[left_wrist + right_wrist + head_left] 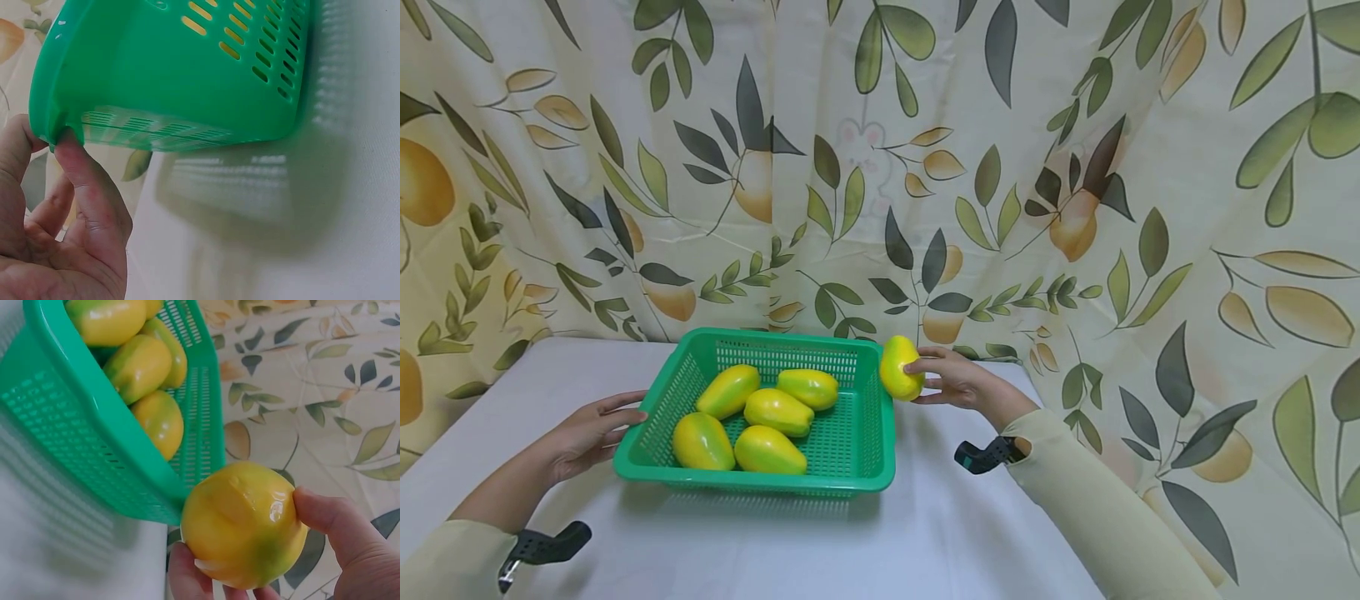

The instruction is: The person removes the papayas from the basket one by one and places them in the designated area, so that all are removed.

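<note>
A green plastic basket [850, 482] stands on the table, holding several yellow-green papayas [778, 412]. With thumb and fingers, my left hand [587, 435] grips the rim at the basket's left side. The left wrist view shows that hand [81, 231] at the rim of the basket [150, 69], one finger tucked under the edge. My right hand [958, 379] holds another papaya [900, 368] just beyond the right rim, above table height. In the right wrist view the thumb and fingers [328, 519] are spread around this papaya [244, 525], which overlaps the basket's corner.
The table [760, 550] has a white cover. Behind it and to the right hangs a curtain [865, 208] printed with leaves and fruit. A black strap device sits on each wrist, the right one [988, 454] near the sleeve's cuff.
</note>
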Tool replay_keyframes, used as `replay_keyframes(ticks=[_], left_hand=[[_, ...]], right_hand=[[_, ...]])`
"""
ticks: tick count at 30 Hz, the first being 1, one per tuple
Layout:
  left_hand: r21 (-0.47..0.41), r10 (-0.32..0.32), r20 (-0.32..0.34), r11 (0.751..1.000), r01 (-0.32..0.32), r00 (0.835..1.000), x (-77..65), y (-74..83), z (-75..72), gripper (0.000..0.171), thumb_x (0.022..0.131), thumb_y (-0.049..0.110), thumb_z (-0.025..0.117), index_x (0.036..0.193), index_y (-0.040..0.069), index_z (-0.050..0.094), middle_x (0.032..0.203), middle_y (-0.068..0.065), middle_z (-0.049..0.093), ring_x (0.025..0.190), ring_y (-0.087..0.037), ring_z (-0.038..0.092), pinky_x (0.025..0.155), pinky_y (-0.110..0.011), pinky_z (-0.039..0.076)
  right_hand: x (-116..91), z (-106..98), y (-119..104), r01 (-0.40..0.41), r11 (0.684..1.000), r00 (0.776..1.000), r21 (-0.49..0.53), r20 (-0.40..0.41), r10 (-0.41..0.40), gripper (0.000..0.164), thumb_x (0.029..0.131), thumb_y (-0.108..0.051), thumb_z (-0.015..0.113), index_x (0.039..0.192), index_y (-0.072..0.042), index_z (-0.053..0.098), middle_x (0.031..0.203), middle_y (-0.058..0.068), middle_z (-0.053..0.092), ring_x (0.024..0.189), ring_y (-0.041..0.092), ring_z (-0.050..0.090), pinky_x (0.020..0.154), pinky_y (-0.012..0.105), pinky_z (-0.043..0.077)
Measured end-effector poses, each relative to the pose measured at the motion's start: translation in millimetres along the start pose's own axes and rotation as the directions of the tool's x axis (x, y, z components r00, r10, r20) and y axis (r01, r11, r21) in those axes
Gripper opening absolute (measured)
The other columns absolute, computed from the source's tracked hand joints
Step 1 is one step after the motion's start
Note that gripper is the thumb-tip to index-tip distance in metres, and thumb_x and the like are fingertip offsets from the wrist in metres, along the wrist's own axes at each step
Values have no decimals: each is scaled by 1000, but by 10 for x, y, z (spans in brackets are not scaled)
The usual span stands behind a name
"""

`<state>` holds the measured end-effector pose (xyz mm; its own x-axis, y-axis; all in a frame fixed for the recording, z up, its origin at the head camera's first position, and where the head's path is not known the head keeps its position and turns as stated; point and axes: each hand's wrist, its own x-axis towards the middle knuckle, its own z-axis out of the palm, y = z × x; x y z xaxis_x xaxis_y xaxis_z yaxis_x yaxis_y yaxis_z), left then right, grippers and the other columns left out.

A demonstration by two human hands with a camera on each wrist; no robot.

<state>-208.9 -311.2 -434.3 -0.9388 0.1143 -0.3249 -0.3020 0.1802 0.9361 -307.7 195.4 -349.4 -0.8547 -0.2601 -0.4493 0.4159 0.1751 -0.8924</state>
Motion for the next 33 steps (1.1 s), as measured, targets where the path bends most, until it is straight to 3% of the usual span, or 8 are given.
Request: replay_keyframes(ticks=[19,33], left_hand=[[-13,3,8,1000,-2,1000,26,-15,-18,84,97,27,62,155,-3,9,101,13,65,95,-13,72,86,-37,60],[-4,0,5,1000,0,1000,35,-28,-28,83,97,27,62,155,-3,10,103,12,65,96,-13,71,87,-37,59]], right_hand=[[120,-135,73,-23,999,998,-24,-55,22,79,91,-14,67,155,-9,20,153,18,27,136,40,38,106,51,46],[269,-209,333,-41,999,995,-15,-92,39,76,93,-13,65,154,-7,21,152,22,27,134,42,39,106,54,45]])
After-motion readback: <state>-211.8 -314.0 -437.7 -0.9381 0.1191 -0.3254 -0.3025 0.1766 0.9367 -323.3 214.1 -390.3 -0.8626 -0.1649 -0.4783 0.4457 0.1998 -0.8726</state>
